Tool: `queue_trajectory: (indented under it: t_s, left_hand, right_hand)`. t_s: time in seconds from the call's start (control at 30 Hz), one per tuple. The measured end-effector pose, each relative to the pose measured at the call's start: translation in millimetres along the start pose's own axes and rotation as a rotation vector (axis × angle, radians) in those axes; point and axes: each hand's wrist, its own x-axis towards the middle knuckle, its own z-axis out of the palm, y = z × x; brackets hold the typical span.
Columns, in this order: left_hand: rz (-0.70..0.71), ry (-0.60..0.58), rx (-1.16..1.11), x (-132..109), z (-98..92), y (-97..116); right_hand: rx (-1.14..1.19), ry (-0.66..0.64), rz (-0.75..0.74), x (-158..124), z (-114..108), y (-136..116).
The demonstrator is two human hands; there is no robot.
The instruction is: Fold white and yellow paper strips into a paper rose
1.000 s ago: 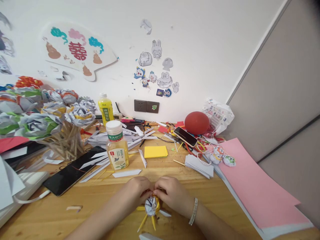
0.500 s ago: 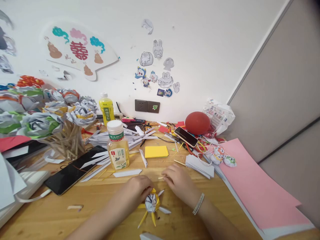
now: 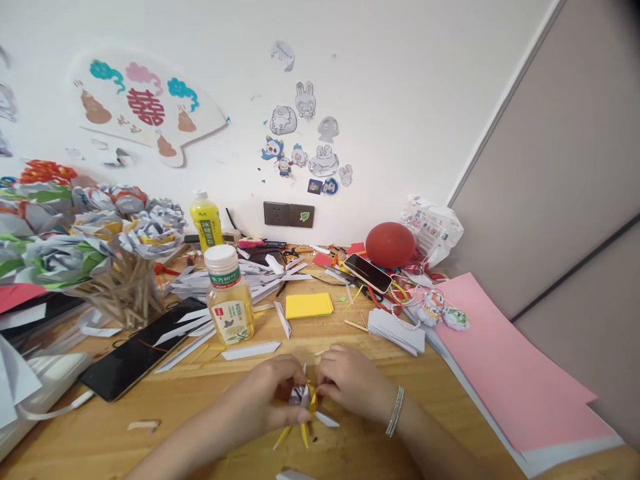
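Observation:
A small paper flower (image 3: 301, 396), white in the middle with yellow folded strips around it, sits on the wooden table with several yellow and white points sticking out. My left hand (image 3: 273, 393) grips it from the left, thumb in front and fingers behind. On its right side my right hand (image 3: 353, 381), with a beaded bracelet (image 3: 395, 411) at the wrist, pinches at the yellow outer edge. Those fingertips partly hide what they hold. A thin pale stick end (image 3: 321, 353) shows beside the right knuckles; I cannot tell whether the hand holds it.
A tea bottle (image 3: 230, 310) stands beyond my left hand. Behind lie yellow paper (image 3: 309, 305), white folded strips (image 3: 250, 351) and a white paper stack (image 3: 395, 332). Two phones (image 3: 137, 353), a red balloon (image 3: 390, 245), pink sheets (image 3: 520, 367) and bunched paper flowers (image 3: 75, 257) surround the work area.
My left hand has spread its thumb around the front of the flower. My right hand has come down and left to the flower's edge. The whole view has shifted slightly.

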Motion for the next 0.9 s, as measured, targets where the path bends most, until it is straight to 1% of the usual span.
queue_trajectory:
  t_s: [0.17, 0.3, 0.43, 0.7, 0.83, 0.9]
  left_hand:
    - [0.094, 0.068, 0.012, 1, 7.3, 3]
    - [0.035, 0.123, 0.013, 2, 11.7, 7]
    - [0.083, 0.207, 0.057, 3, 10.8, 8]
    - [0.188, 0.198, 0.192, 2, 10.2, 5]
    - [0.183, 0.214, 0.138, 2, 10.3, 7]
    - [0.198, 0.249, 0.110, 3, 10.4, 7]
  right_hand:
    - [-0.113, 0.082, 0.015, 1, 0, -3]
    - [-0.139, 0.115, 0.013, 2, 1, -5]
    - [-0.140, 0.122, 0.024, 2, 0, -6]
    - [-0.085, 0.123, 0.067, 1, 0, -6]
    - [-0.078, 0.174, 0.101, 1, -1, -8]
    - [-0.082, 0.218, 0.126, 2, -1, -10]
